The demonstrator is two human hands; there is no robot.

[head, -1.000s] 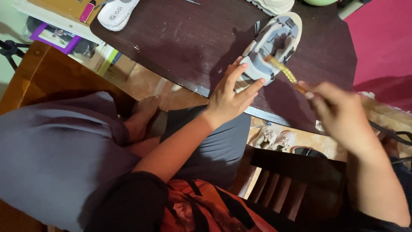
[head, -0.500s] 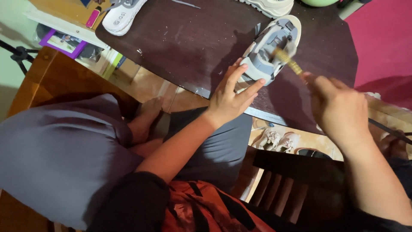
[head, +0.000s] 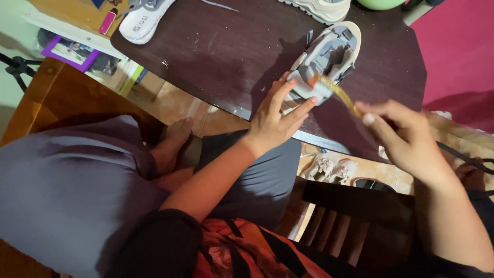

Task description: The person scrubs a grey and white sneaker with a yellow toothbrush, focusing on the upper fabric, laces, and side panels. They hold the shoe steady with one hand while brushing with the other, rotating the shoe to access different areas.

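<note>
Brush (head: 337, 93) in a closed right hand (head: 406, 136), bristle end touching the heel of the grey shoe (head: 327, 64). Left hand (head: 278, 116), fingers spread and open, presses that heel just beside the bristles, at the dark table (head: 226, 56) near edge. Bare tabletop lies beyond the left hand; a white shoe (head: 141, 20) sits well apart.

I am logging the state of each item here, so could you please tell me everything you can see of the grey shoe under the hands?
The grey shoe lies tilted near the front edge of the dark table. It has a pale cream sole rim and grey panels that look like fabric and synthetic. The left hand presses its fingers on the near end. The right hand holds a yellowish brush whose tip meets that same end.
</note>
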